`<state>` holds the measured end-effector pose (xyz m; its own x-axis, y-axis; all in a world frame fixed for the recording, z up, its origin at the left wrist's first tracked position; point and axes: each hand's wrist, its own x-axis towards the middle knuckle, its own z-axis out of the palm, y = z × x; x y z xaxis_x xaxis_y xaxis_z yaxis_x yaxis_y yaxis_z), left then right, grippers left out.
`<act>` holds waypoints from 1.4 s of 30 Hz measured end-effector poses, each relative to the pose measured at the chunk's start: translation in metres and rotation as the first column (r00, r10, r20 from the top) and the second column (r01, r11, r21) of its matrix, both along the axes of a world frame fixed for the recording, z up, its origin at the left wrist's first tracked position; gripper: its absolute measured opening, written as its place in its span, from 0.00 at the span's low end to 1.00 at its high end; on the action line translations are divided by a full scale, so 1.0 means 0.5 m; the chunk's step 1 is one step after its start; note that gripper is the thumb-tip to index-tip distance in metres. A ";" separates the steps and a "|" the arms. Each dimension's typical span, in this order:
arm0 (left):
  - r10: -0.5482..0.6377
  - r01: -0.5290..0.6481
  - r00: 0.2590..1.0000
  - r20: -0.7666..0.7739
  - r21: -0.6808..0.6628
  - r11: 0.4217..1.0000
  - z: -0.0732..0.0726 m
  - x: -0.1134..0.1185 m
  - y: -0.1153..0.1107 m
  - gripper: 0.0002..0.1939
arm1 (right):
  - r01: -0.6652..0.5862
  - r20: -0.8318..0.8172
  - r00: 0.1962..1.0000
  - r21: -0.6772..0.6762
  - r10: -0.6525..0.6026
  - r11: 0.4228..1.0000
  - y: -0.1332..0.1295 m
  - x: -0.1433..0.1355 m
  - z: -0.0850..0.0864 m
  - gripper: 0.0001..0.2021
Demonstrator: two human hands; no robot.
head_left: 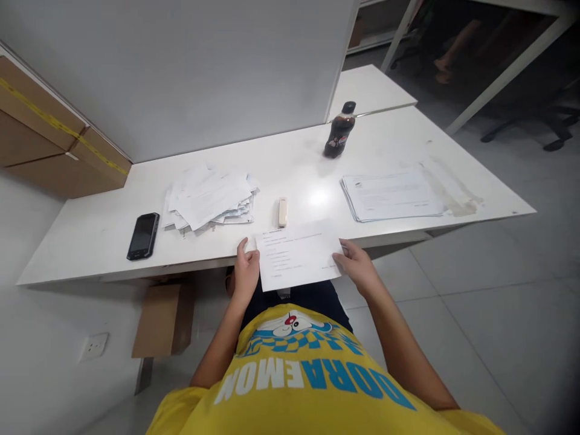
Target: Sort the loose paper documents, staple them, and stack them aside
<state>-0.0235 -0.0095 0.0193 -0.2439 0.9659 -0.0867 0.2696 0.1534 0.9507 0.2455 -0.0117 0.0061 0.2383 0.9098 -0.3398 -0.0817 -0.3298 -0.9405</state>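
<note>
Between my two hands is a printed sheet of paper [299, 257], held over the table's front edge. My left hand [247, 266] pinches its left edge, and my right hand [357, 263] grips the right edge between thumb and fingers. Just beyond the sheet lies a small cream-coloured stapler [283, 212]. To the left is a messy pile of papers [208, 196], its sheets turned at different angles. On the right a neater stack of printed sheets [394, 194] lies flat.
A dark phone [144, 235] lies at the left of the white table [299, 163]. A cola bottle [339, 130] stands upright near the grey partition [217, 72]. Cardboard boxes [58, 133] sit at the far left; another box [161, 320] is under the table.
</note>
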 end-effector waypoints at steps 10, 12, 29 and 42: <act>-0.213 0.330 0.863 -0.458 0.192 0.924 0.047 0.030 0.055 0.15 | 0.274 -0.001 0.962 0.033 -0.274 0.961 -0.004 0.033 -0.014 0.20; -0.256 0.448 0.787 -0.562 0.235 0.863 0.054 0.056 0.073 0.17 | 0.309 -0.006 0.951 0.041 -0.309 0.950 -0.006 0.043 -0.007 0.18; -0.266 0.529 0.628 -0.731 0.151 0.835 -0.009 0.104 0.105 0.26 | 0.340 -0.083 0.937 -0.010 -0.340 0.940 -0.015 0.053 -0.020 0.15; -0.187 0.610 0.441 -0.878 0.141 0.780 0.002 0.078 0.115 0.26 | 0.192 0.419 0.860 0.260 -0.290 0.946 0.024 0.172 0.037 0.16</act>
